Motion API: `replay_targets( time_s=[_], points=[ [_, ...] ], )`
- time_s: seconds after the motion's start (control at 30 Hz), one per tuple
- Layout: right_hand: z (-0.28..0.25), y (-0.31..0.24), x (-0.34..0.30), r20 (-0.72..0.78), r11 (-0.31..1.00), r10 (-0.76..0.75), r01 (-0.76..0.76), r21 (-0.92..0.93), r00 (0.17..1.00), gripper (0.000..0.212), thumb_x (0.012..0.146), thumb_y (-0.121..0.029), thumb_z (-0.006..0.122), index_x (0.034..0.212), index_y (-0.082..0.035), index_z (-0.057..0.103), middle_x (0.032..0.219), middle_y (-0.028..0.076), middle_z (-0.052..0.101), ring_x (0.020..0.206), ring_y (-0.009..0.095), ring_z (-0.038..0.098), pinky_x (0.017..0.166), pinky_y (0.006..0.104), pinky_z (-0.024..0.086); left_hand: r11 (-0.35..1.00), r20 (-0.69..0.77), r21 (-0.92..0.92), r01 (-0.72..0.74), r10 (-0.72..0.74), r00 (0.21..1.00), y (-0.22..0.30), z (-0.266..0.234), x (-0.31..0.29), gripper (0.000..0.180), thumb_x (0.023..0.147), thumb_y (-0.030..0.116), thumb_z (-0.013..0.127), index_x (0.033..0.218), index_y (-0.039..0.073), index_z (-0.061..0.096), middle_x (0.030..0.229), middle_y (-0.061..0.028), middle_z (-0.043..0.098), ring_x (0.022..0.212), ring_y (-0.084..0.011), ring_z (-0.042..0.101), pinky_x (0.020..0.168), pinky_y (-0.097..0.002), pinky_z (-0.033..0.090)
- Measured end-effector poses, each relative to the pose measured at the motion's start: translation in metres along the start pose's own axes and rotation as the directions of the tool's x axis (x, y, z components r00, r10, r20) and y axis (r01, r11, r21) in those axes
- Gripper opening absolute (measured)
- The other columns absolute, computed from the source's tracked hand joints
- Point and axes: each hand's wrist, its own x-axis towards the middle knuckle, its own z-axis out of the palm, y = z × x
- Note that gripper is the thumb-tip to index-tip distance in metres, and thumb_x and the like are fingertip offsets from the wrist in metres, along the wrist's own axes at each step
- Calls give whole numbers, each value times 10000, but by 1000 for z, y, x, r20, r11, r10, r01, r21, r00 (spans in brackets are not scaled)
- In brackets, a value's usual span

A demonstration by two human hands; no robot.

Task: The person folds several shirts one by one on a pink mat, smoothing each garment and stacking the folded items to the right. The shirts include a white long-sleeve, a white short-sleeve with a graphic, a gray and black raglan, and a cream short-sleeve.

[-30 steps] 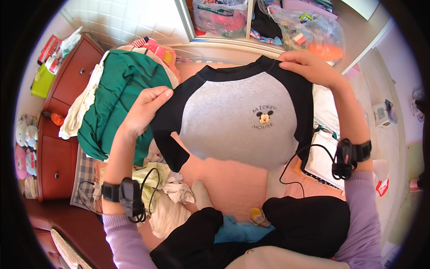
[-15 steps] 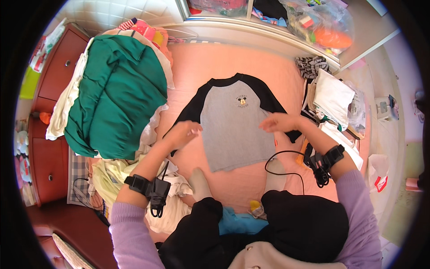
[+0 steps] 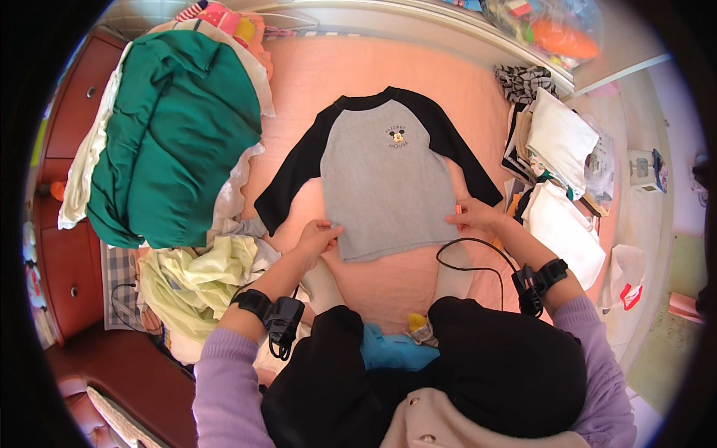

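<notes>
A long-sleeved shirt (image 3: 388,187) lies flat with a grey body, black sleeves and a small cartoon print on the chest. Its collar points away from me, and both sleeves are spread outward. My left hand (image 3: 320,239) has its fingers closed in a pinch at the shirt's lower left side edge. On the opposite side, my right hand (image 3: 478,216) pinches the lower right edge, by a small red tag. Each wrist wears a black strap with a device, and a black cable (image 3: 478,240) loops near the right one.
The shirt lies on a pink bed sheet (image 3: 299,67). A big green garment (image 3: 179,142) tops a heap at left, with pale yellow cloth (image 3: 194,280) nearer me. Folded white clothes (image 3: 562,145) are stacked at right. Red-brown drawers (image 3: 78,104) stand far left.
My hands have come down onto the shirt's lower side edges from above it. The sleeves now lie spread wider and straighter. The whole view has shifted slightly.
</notes>
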Motion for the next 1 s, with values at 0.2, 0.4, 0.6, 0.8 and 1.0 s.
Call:
replay_targets(
  time_s=[0.2,0.4,0.6,0.8,1.0],
  points=[
    [15,-17,-20,74,897,51,-78,434,996,333,855,-199,778,1090,-29,613,982,36,653,840,135,642,713,280,561,943,-200,270,-194,252,947,-11,-3,11,458,753,210,845,1072,16,580,855,-39,614,726,-142,574,637,-283,484],
    [15,-39,-33,131,898,62,-112,425,989,303,870,-179,757,1123,-105,608,1029,3,660,828,99,648,660,246,562,925,-47,365,-110,136,990,-2,11,-1,378,811,124,753,1132,9,591,959,-41,637,811,-119,588,757,-263,498],
    [-17,-66,-62,140,937,-86,32,349,986,293,867,-179,759,1113,-118,610,931,-43,677,709,34,624,510,210,511,913,250,-402,-71,184,951,41,12,-39,421,839,76,701,1233,19,564,1133,-94,664,1041,-215,647,949,-341,514],
    [-22,-52,-53,56,977,155,-145,-157,986,197,814,-138,806,892,-37,655,806,48,681,693,119,669,538,253,550,998,349,57,32,-50,936,30,3,-42,447,833,56,731,1249,18,572,1097,-85,671,918,-197,664,766,-315,544],
    [-19,-27,-26,-4,867,-6,4,-499,1000,246,778,-131,808,859,24,635,675,71,651,547,141,620,504,280,545,810,243,504,-300,201,949,3,-13,-13,393,814,91,750,1174,16,609,913,-67,668,643,-186,605,575,-314,499]
  ],
)
